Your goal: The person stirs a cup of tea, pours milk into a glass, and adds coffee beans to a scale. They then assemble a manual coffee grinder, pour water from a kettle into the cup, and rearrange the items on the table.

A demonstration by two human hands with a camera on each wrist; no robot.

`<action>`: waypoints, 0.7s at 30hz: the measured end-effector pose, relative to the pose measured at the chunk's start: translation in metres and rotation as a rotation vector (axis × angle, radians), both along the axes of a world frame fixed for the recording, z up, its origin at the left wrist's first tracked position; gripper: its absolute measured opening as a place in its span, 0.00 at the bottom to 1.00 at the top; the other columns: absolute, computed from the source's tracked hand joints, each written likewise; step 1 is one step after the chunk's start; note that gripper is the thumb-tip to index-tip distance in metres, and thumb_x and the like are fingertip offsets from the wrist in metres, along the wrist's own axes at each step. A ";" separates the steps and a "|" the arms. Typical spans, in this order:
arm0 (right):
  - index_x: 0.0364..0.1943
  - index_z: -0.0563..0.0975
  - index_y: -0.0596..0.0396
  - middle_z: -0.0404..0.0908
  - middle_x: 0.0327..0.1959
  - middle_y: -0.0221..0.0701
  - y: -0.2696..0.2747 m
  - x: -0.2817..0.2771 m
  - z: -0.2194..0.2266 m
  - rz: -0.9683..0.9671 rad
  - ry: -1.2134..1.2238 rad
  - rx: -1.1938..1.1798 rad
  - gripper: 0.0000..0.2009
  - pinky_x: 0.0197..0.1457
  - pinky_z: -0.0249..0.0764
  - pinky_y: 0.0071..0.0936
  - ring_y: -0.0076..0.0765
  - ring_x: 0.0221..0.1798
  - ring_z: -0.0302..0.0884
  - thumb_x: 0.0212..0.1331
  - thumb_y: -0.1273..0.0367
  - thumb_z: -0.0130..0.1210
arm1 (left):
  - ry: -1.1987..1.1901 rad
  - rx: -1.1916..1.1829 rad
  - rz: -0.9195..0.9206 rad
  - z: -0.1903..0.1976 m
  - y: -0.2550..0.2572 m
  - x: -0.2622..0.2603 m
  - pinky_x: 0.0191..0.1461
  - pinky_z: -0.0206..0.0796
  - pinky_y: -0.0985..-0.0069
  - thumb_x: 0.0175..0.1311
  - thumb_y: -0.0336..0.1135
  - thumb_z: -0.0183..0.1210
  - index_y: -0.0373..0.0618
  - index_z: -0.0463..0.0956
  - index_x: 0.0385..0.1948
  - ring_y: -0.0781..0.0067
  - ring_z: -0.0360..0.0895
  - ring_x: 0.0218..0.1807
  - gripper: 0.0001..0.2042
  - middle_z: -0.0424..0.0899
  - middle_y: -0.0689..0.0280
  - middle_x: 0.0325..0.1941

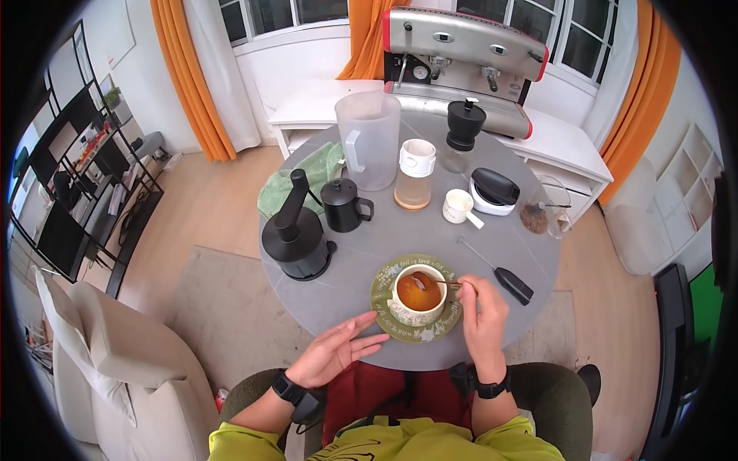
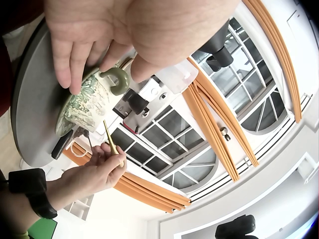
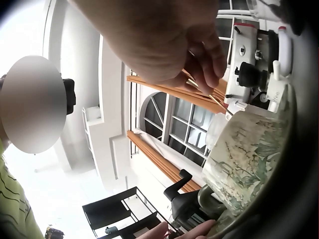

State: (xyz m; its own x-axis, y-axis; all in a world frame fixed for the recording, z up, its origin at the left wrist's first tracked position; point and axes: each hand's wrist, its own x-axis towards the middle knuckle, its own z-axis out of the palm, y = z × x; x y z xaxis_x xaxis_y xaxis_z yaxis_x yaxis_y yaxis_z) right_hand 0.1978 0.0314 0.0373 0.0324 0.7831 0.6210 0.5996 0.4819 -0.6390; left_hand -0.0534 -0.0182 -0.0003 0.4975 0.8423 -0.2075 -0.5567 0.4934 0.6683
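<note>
A floral-patterned cup [image 1: 415, 315] of brown liquid stands on a green saucer [image 1: 380, 288] with pale lettering, near the front of the round table. My right hand [image 1: 486, 323] pinches the handle of a gold spoon [image 2: 110, 138], whose other end dips into the cup. To the left of the saucer, my left hand [image 1: 334, 352] has its fingers extended, palm turned up toward the cup, fingertips right at the saucer's rim. The cup's green handle [image 2: 117, 81] faces this hand in the left wrist view.
A black-handled milk frother [image 1: 513, 285] lies right of the saucer. Behind are a black hand grinder [image 1: 296, 242], a black pitcher [image 1: 344, 206], a clear plastic jug [image 1: 369, 146], a white-collared glass [image 1: 415, 173], a small white handled cup [image 1: 458, 206] and an espresso machine [image 1: 461, 69].
</note>
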 end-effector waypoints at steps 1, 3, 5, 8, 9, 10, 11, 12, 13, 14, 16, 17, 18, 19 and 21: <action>0.36 0.76 0.61 0.77 0.27 0.37 0.000 0.002 0.000 -0.002 -0.002 0.000 0.03 0.30 0.70 0.30 0.38 0.27 0.75 0.60 0.76 0.53 | -0.002 0.000 -0.002 0.000 0.000 0.000 0.71 0.54 0.65 0.75 0.43 0.40 0.36 0.51 0.68 0.54 0.61 0.69 0.26 0.55 0.59 0.72; 0.35 0.76 0.61 0.77 0.26 0.37 0.000 0.007 0.001 -0.044 -0.052 0.022 0.03 0.29 0.69 0.30 0.37 0.25 0.74 0.60 0.77 0.53 | 0.012 -0.010 0.001 0.001 0.000 0.001 0.72 0.54 0.64 0.75 0.43 0.39 0.36 0.50 0.68 0.54 0.60 0.69 0.26 0.55 0.59 0.72; 0.34 0.76 0.61 0.77 0.25 0.35 -0.003 0.008 0.002 -0.033 -0.034 -0.015 0.03 0.29 0.69 0.27 0.32 0.26 0.75 0.62 0.76 0.51 | 0.014 -0.010 -0.004 0.000 0.000 0.001 0.72 0.54 0.64 0.75 0.43 0.39 0.36 0.51 0.68 0.54 0.60 0.69 0.26 0.55 0.59 0.72; 0.34 0.76 0.62 0.78 0.24 0.33 -0.006 0.004 0.004 0.035 0.044 -0.095 0.05 0.30 0.69 0.23 0.26 0.26 0.76 0.64 0.75 0.49 | 0.020 -0.010 -0.007 0.000 0.001 0.002 0.71 0.54 0.64 0.75 0.43 0.39 0.36 0.51 0.68 0.53 0.61 0.69 0.26 0.56 0.59 0.72; 0.35 0.77 0.62 0.78 0.25 0.33 -0.007 0.001 0.004 0.097 0.103 -0.138 0.05 0.30 0.70 0.23 0.25 0.27 0.76 0.64 0.75 0.50 | 0.023 -0.010 -0.001 0.000 0.001 0.002 0.71 0.55 0.64 0.75 0.43 0.39 0.36 0.51 0.68 0.53 0.61 0.69 0.26 0.56 0.59 0.72; 0.35 0.77 0.62 0.78 0.25 0.33 -0.006 -0.002 0.004 0.094 0.102 -0.139 0.05 0.30 0.70 0.23 0.25 0.27 0.76 0.64 0.75 0.50 | 0.022 -0.011 -0.004 0.000 0.001 0.002 0.71 0.55 0.64 0.75 0.43 0.39 0.36 0.51 0.68 0.53 0.61 0.69 0.26 0.56 0.59 0.72; 0.35 0.76 0.62 0.78 0.25 0.35 -0.004 -0.004 0.004 0.128 0.126 -0.127 0.04 0.31 0.70 0.25 0.31 0.26 0.76 0.63 0.75 0.51 | 0.026 -0.010 -0.002 0.000 0.001 0.002 0.71 0.55 0.64 0.75 0.43 0.39 0.36 0.51 0.68 0.53 0.61 0.69 0.26 0.56 0.59 0.72; 0.35 0.76 0.62 0.78 0.26 0.37 -0.003 -0.006 0.003 0.164 0.151 -0.117 0.03 0.31 0.70 0.27 0.36 0.26 0.76 0.61 0.76 0.52 | 0.030 -0.010 0.001 0.000 0.001 0.002 0.71 0.55 0.64 0.75 0.43 0.39 0.36 0.52 0.68 0.52 0.61 0.69 0.26 0.56 0.59 0.72; 0.35 0.76 0.62 0.78 0.26 0.37 -0.002 -0.006 0.002 0.162 0.152 -0.119 0.03 0.31 0.70 0.27 0.36 0.26 0.76 0.61 0.76 0.52 | 0.030 -0.013 -0.001 0.000 0.000 0.002 0.71 0.55 0.64 0.75 0.43 0.39 0.36 0.52 0.68 0.52 0.61 0.69 0.26 0.56 0.59 0.72; 0.35 0.77 0.61 0.78 0.26 0.37 0.000 -0.006 0.002 0.158 0.153 -0.105 0.03 0.31 0.70 0.28 0.37 0.26 0.76 0.62 0.76 0.52 | 0.037 -0.013 0.011 0.000 0.000 0.003 0.71 0.55 0.63 0.75 0.43 0.40 0.36 0.52 0.67 0.52 0.61 0.69 0.26 0.57 0.59 0.71; 0.35 0.77 0.61 0.78 0.26 0.37 0.003 -0.005 0.001 0.151 0.154 -0.093 0.03 0.31 0.70 0.28 0.37 0.27 0.76 0.62 0.76 0.52 | 0.043 -0.015 0.020 0.001 0.000 0.003 0.71 0.55 0.62 0.74 0.43 0.41 0.35 0.53 0.67 0.51 0.61 0.68 0.26 0.58 0.58 0.71; 0.35 0.77 0.61 0.78 0.26 0.38 0.005 -0.003 0.001 0.109 0.093 -0.059 0.03 0.31 0.70 0.29 0.37 0.26 0.76 0.62 0.75 0.52 | 0.041 -0.013 0.023 0.001 0.000 0.003 0.71 0.55 0.62 0.74 0.43 0.42 0.35 0.53 0.67 0.51 0.61 0.68 0.26 0.58 0.58 0.71; 0.35 0.77 0.61 0.77 0.26 0.38 0.005 -0.001 0.001 0.067 0.032 -0.024 0.03 0.30 0.69 0.30 0.38 0.26 0.75 0.61 0.75 0.53 | 0.040 -0.010 0.027 0.001 0.000 0.003 0.71 0.55 0.62 0.74 0.43 0.42 0.35 0.53 0.67 0.50 0.61 0.68 0.26 0.58 0.58 0.71; 0.35 0.77 0.61 0.77 0.26 0.38 0.005 0.001 0.001 0.067 0.030 -0.025 0.03 0.30 0.69 0.30 0.38 0.26 0.75 0.61 0.75 0.53 | 0.038 -0.011 0.026 0.001 0.000 0.003 0.71 0.55 0.62 0.74 0.43 0.42 0.35 0.53 0.67 0.50 0.61 0.68 0.26 0.58 0.58 0.71; 0.35 0.77 0.62 0.76 0.22 0.33 0.005 0.005 0.001 -0.021 -0.026 -0.001 0.05 0.29 0.69 0.23 0.26 0.25 0.75 0.64 0.75 0.50 | 0.033 -0.012 0.028 0.000 0.000 0.003 0.71 0.55 0.62 0.74 0.43 0.42 0.35 0.53 0.67 0.50 0.62 0.68 0.26 0.58 0.58 0.71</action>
State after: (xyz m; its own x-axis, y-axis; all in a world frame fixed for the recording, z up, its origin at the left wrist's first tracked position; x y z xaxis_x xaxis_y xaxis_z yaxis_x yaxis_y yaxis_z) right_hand 0.2025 0.0366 0.0380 0.0324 0.7832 0.6209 0.6259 0.4685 -0.6235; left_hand -0.0507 -0.0182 0.0000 0.4661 0.8533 -0.2338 -0.5484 0.4860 0.6805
